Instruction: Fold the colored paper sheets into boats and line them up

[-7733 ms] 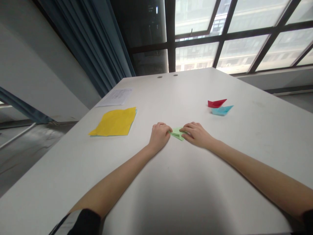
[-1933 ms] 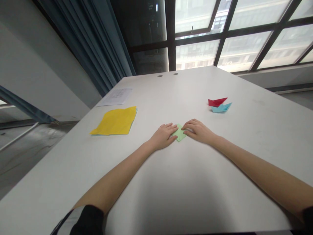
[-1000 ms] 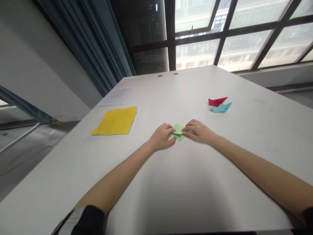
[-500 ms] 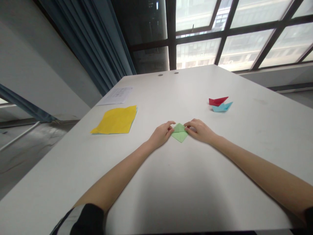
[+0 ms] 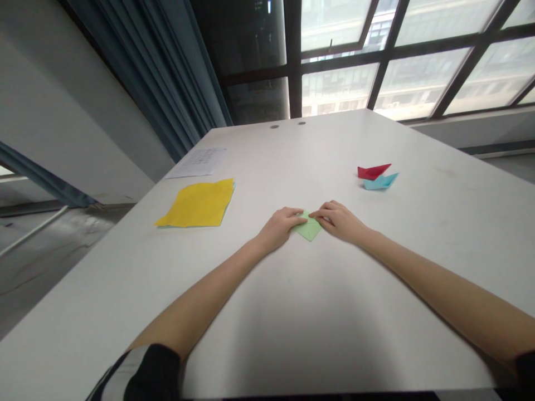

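Note:
A small piece of folded green paper (image 5: 309, 229), diamond-shaped with a crease across it, lies on the white table. From the left, my left hand (image 5: 281, 227) grips its edge, thumb on the near side and fingers reaching over the upper part. My right hand (image 5: 336, 221) is at the opposite side, its fingertips closed on the paper's upper right. The fingers of both hands hide parts of the upper half, while the lower point stays in sight.
Yellow paper sheets (image 5: 199, 205) with a bluish edge beneath lie to the left, a printed white sheet (image 5: 199, 162) behind them. A red paper boat (image 5: 373, 172) and a light blue paper boat (image 5: 379, 182) sit to the right on the white table (image 5: 292, 312).
My left fingers and thumb have slid right, further over the green paper. My right fingertips have moved inward to its upper middle, covering more of the top fold.

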{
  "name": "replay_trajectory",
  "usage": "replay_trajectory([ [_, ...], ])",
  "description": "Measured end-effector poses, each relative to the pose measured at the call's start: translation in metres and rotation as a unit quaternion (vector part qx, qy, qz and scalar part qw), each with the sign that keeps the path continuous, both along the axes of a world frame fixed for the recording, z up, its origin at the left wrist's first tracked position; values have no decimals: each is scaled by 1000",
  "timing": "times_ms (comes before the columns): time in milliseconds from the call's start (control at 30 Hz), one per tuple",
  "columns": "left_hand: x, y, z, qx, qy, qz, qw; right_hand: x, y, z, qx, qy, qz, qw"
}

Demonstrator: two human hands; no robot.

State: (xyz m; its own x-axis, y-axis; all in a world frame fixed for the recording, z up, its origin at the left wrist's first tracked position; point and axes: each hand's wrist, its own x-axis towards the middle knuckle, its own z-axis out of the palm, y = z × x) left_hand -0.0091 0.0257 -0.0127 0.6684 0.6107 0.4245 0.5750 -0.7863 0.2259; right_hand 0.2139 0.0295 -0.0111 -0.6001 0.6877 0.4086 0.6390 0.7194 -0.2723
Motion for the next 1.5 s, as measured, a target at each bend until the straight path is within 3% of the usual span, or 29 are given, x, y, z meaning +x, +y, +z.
replay_trajectory([
  [133, 2, 2, -2, -22, 11, -25, 999, 1, 0, -1, 0, -2, -6, 1000],
  [467, 5, -7, 2, -15, 41, 48, 998, 2, 5, -5, -23, -11, -2, 1000],
  [700, 0, -4, 1, -67, 31, 72, 995, 7, 10, -9, -36, -34, 16, 999],
  [933, -7, 1, 0, -121, 22, 58, 991, 7, 8, -8, -35, -37, 11, 999],
  [1200, -9, -1, 3, -98, -55, 56, 992, 6, 8, -10, -32, -33, 2, 999],
  [1500, -9, -2, 5, -72, -72, 27, 994, 4, 5, -5, -25, -1, 12, 1000],
])
